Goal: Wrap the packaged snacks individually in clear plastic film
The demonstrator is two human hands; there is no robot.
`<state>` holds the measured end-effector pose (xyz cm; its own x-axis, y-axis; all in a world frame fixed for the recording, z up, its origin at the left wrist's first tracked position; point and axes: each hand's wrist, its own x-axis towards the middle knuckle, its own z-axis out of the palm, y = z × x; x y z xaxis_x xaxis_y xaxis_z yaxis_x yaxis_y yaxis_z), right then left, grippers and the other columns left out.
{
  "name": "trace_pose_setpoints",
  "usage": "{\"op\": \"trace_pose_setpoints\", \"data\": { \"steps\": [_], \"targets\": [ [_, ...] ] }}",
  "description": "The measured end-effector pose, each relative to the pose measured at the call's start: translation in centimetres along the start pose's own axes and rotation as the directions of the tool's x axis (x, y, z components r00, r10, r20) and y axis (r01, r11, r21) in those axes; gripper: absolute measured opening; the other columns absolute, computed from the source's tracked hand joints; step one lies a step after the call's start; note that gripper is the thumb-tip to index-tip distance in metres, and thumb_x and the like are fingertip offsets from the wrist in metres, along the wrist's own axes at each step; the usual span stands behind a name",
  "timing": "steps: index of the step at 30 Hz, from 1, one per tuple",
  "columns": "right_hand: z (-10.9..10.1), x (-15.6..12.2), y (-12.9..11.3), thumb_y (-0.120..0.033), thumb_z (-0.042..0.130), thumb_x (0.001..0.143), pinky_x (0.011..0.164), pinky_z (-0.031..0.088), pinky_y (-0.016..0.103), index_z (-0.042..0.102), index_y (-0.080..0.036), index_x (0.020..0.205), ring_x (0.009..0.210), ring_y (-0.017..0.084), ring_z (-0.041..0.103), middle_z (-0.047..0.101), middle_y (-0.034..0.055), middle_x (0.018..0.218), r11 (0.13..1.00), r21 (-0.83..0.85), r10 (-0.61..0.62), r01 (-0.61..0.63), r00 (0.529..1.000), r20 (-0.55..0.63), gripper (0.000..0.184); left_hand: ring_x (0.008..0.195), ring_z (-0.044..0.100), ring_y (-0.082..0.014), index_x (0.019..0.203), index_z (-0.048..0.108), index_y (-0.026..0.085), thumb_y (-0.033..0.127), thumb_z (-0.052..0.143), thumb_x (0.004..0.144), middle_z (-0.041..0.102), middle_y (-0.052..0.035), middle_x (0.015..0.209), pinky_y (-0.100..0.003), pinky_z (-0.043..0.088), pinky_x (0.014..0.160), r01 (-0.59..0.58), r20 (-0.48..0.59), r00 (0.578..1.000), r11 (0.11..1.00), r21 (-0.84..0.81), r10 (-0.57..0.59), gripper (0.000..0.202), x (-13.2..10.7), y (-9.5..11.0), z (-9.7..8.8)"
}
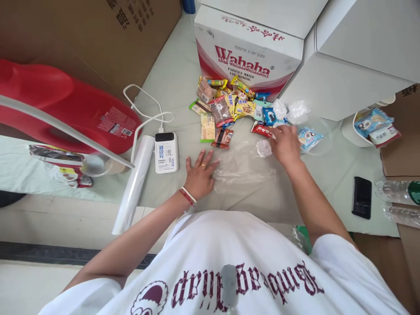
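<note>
My left hand (200,173) lies flat with fingers spread, pressing down the left edge of a clear plastic bag (243,168) on the pale table. My right hand (286,144) is curled over a small round white wrapped snack (263,148) at the bag's far right corner, fingers closed on it. Just beyond lies a heap of wrapped snacks (226,107). A blue-and-white snack packet (308,138) rests in a clear bowl (323,140) right of my right hand.
A Wahaha water carton (246,48) stands behind the snacks. A white power bank (166,152) with cable and a roll of clear film (134,183) lie left. A red jug (65,109) is far left. A black phone (362,197) and bottles (397,192) are right.
</note>
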<state>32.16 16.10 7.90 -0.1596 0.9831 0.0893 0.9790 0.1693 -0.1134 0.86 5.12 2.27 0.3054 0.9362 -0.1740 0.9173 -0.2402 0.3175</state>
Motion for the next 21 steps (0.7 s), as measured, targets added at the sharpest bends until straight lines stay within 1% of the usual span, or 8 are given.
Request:
{"op": "trace_pose_setpoints", "data": {
  "steps": [3, 6, 10, 13, 16, 18, 20, 21],
  "targets": [
    [1.7, 4.4, -0.2, -0.025, 0.051, 0.095, 0.096, 0.041, 0.051, 0.068, -0.015, 0.127, 0.123, 0.039, 0.043, 0.062, 0.0208, 0.132, 0.992, -0.108, -0.051, 0.064, 0.992, 0.119, 0.037, 0.162, 0.011, -0.0394, 0.165, 0.029, 0.021, 0.024, 0.058, 0.076, 0.011, -0.013, 0.175, -0.076, 0.003, 0.122, 0.004, 0.133, 0.991, 1.0, -0.005, -0.004, 0.093, 0.7, -0.6, -0.8],
    [1.9, 5.4, 0.2, -0.021, 0.043, 0.098, 0.099, 0.038, 0.056, 0.071, -0.014, 0.119, 0.122, 0.039, 0.045, 0.067, 0.02, 0.12, 0.99, -0.11, -0.073, 0.085, 0.991, 0.113, 0.035, 0.163, 0.007, -0.0385, 0.164, 0.03, 0.018, 0.03, 0.053, 0.084, 0.013, -0.0125, 0.175, -0.075, 0.0, 0.123, -0.004, 0.142, 0.99, 0.999, -0.053, 0.011, 0.084, 0.9, -1.2, -0.7],
    [-1.0, 4.1, 1.6, -0.025, 0.042, 0.1, 0.105, 0.037, 0.06, 0.068, -0.019, 0.127, 0.125, 0.038, 0.046, 0.067, 0.0158, 0.124, 0.998, 0.049, -0.031, 0.039, 0.986, -0.162, 0.038, 0.163, 0.011, -0.0352, 0.16, 0.04, 0.025, 0.041, 0.034, 0.101, 0.025, -0.0083, 0.173, -0.073, 0.002, 0.124, 0.058, 0.032, 0.998, 0.986, -0.154, -0.054, 0.062, 0.9, -1.0, 0.1],
    [-3.7, 2.7, 1.4, -0.039, 0.041, 0.103, 0.108, 0.041, 0.056, 0.059, -0.024, 0.14, 0.125, 0.034, 0.051, 0.064, 0.012, 0.131, 0.946, 0.294, -0.047, 0.139, 0.953, -0.301, 0.045, 0.162, 0.011, -0.0394, 0.161, 0.039, 0.025, 0.064, 0.044, 0.097, 0.023, -0.0109, 0.173, -0.075, -0.002, 0.122, 0.069, -0.006, 0.998, 0.992, -0.101, -0.07, 0.075, 1.0, -0.3, 0.5],
    [-4.1, 1.1, -0.8, -0.049, 0.041, 0.102, 0.103, 0.049, 0.048, 0.061, -0.025, 0.139, 0.118, 0.028, 0.061, 0.067, 0.0085, 0.127, 0.804, 0.539, -0.237, 0.25, 0.967, -0.096, 0.049, 0.161, 0.007, -0.044, 0.165, 0.029, 0.02, 0.079, 0.06, 0.082, 0.015, -0.0178, 0.174, -0.078, -0.005, 0.12, 0.036, 0.024, 0.999, 0.998, -0.044, -0.035, 0.107, 0.9, -0.1, 0.5],
    [-2.7, -0.2, -2.1, -0.049, 0.046, 0.098, 0.099, 0.051, 0.043, 0.067, -0.023, 0.13, 0.111, 0.027, 0.064, 0.071, 0.008, 0.123, 0.731, 0.645, -0.385, 0.223, 0.915, 0.12, 0.046, 0.161, 0.006, -0.0458, 0.166, 0.024, 0.017, 0.081, 0.066, 0.075, 0.009, -0.0211, 0.174, -0.079, -0.005, 0.119, 0.038, 0.056, 0.998, 0.999, -0.021, -0.037, 0.119, 0.7, -0.5, 0.4],
    [-0.7, -1.3, -1.9, -0.044, 0.049, 0.095, 0.098, 0.051, 0.041, 0.071, -0.021, 0.121, 0.107, 0.026, 0.066, 0.073, 0.009, 0.121, 0.735, 0.669, -0.369, 0.109, 0.892, 0.26, 0.042, 0.161, 0.005, -0.0471, 0.167, 0.02, 0.017, 0.08, 0.072, 0.07, 0.004, -0.023, 0.174, -0.079, -0.004, 0.118, 0.048, 0.096, 0.994, 0.999, 0.007, -0.049, 0.126, 0.2, -1.1, 0.2],
    [0.2, -1.8, -1.2, -0.041, 0.049, 0.093, 0.098, 0.051, 0.042, 0.072, -0.02, 0.118, 0.105, 0.027, 0.067, 0.074, 0.0101, 0.119, 0.763, 0.647, -0.267, 0.021, 0.92, 0.286, 0.041, 0.161, 0.005, -0.0473, 0.167, 0.018, 0.017, 0.078, 0.074, 0.068, 0.002, -0.0235, 0.173, -0.079, -0.003, 0.119, 0.05, 0.115, 0.992, 0.999, 0.019, -0.052, 0.129, -0.1, -1.4, 0.1]
  ]
}}
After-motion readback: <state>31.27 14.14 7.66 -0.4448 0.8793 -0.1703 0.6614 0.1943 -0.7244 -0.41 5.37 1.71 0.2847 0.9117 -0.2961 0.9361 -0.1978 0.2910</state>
